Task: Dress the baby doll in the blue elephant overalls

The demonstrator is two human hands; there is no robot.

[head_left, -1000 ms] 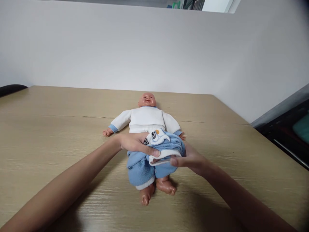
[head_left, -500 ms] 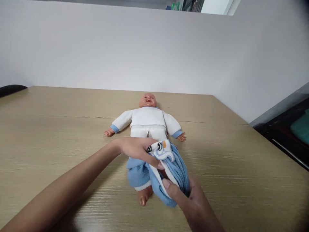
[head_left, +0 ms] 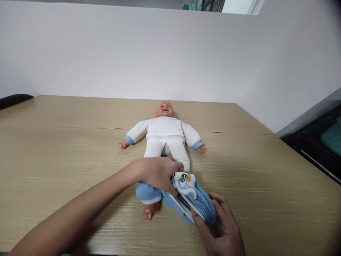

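A baby doll (head_left: pixel 165 126) lies on its back on the table, in a white top and white bottoms. Blue fleecy pants (head_left: pixel 149 192) with white trim surround its lower leg on the left, and a bare foot sticks out below. The other part of the pants, with a cartoon animal face, is gathered into folds between my hands. My left hand (head_left: pixel 157 174) reaches over the doll's legs and grips the fabric by the face. My right hand (head_left: pixel 221 227) holds the bunched lower end, thumb at its opening. The doll's other foot is hidden.
The wooden table (head_left: pixel 66 149) has a seam across it and meets a white wall (head_left: pixel 133 53) at the back. A black rounded object (head_left: pixel 14 100) is at the left edge. Beyond the table's right edge sits something dark with teal material (head_left: pixel 331 137).
Both hands and the gathered pants have moved lower and slightly right, uncovering more of the doll's white bottoms. The foot on the left has shifted a little left.
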